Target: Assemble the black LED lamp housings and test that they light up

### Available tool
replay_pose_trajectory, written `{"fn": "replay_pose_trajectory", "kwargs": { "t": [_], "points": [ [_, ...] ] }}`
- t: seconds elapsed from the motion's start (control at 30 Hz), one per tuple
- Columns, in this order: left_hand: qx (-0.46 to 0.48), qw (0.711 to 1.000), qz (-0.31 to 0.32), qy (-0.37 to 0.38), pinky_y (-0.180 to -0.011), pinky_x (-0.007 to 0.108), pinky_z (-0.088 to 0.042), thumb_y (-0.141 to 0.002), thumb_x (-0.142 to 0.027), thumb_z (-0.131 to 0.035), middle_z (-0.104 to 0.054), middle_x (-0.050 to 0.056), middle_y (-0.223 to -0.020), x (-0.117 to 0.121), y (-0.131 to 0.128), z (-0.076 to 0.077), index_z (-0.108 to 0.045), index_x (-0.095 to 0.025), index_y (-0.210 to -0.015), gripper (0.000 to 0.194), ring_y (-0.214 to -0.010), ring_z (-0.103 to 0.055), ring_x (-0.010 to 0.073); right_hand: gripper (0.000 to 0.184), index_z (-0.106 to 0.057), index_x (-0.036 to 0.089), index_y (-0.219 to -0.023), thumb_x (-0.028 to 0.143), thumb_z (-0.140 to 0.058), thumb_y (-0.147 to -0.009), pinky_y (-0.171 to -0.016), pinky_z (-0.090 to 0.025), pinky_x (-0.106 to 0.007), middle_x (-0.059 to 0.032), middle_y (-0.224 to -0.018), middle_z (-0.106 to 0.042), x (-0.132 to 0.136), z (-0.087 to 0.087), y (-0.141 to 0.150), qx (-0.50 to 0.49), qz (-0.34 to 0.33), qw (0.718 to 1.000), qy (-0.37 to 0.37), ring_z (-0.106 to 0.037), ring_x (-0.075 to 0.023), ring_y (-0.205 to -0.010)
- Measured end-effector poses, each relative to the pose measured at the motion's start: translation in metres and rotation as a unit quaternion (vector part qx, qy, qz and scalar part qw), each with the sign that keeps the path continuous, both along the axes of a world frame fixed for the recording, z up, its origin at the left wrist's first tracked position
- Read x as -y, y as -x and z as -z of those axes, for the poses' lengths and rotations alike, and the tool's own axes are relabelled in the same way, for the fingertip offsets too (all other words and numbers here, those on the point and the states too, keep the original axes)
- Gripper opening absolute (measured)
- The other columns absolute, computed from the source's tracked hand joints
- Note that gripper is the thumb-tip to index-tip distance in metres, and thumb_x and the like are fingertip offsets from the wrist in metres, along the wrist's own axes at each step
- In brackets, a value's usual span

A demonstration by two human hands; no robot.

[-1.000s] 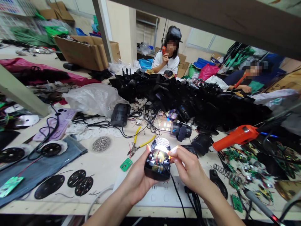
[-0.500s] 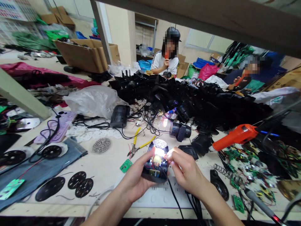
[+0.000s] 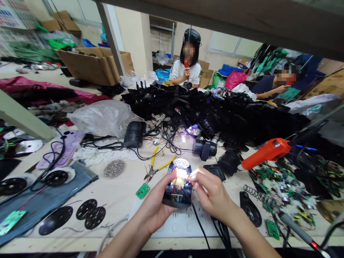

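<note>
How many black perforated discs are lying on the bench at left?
5 black perforated discs: one at the far left edge, one on white backing, and three near the front edge, one large and two overlapping. Clutter could hide more.

Glare hides the lamp housing's (image 3: pixel 177 188) inside; both forearms cut off.

L hand (image 3: pixel 157 206), R hand (image 3: pixel 212 193), lit lamp unit (image 3: pixel 177 184)

Both forearms are bare to the frame's lower edge, with no sleeves, gloves, rings or watch; the left hand (image 3: pixel 156 206) and right hand (image 3: pixel 215 195) have short, plain nails.
</note>
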State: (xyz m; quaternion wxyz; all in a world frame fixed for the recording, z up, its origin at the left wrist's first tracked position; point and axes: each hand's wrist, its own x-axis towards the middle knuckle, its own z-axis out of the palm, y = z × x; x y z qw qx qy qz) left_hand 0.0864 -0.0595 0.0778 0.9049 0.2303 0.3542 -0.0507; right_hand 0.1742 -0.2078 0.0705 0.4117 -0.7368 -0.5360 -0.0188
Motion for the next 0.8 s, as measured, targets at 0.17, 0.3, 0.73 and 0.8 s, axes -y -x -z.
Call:
{"fn": "replay_pose_trajectory", "kwargs": {
  "t": [0.17,0.3,0.73,0.8],
  "points": [
    [0.01,1.0,-0.018,-0.015,-0.056,0.03,-0.059,-0.091,-0.031,-0.058,-0.073,0.008,-0.07,-0.001,-0.001,-0.004,-0.069,-0.011,-0.087,0.023,-0.058,-0.068,0.0181,0.026,-0.058,0.018,-0.098,0.002,-0.039,-0.09,-0.066,-0.044,-0.027,-0.0041,-0.085,-0.055,-0.001,-0.005,-0.001,-0.027,0.007,1.0,-0.005,-0.055,-0.0163,-0.076],
    [0.035,0.999,-0.031,-0.026,-0.06,0.032,-0.059,-0.095,-0.036,-0.05,-0.074,0.008,-0.077,-0.001,-0.001,-0.006,-0.068,-0.013,-0.101,0.029,-0.063,-0.07,0.0196,0.022,-0.057,0.018,-0.1,0.006,-0.04,-0.092,-0.069,-0.046,-0.027,-0.0039,-0.086,-0.059,-0.001,-0.006,0.0,-0.04,0.021,0.999,-0.022,-0.059,-0.0165,-0.077],
    [0.05,0.996,-0.011,-0.08,-0.062,0.026,-0.053,-0.085,-0.027,-0.062,-0.072,0.004,-0.078,0.001,0.01,0.008,-0.067,-0.016,-0.109,0.026,-0.068,-0.067,0.0182,0.015,-0.05,0.018,-0.083,0.01,-0.046,-0.095,-0.062,-0.045,-0.028,-0.003,-0.075,-0.054,-0.005,-0.004,0.009,0.036,0.046,0.998,-0.007,-0.054,-0.0162,-0.067],
    [0.074,0.991,-0.013,-0.106,-0.066,0.025,-0.052,-0.081,-0.025,-0.066,-0.072,0.002,-0.083,0.003,0.013,0.011,-0.065,-0.018,-0.113,0.032,-0.073,-0.067,0.0182,0.017,-0.05,0.018,-0.083,0.008,-0.044,-0.095,-0.061,-0.045,-0.029,-0.0039,-0.075,-0.054,-0.005,-0.002,0.011,0.063,0.046,0.997,-0.009,-0.054,-0.0169,-0.067]
  ]
}}
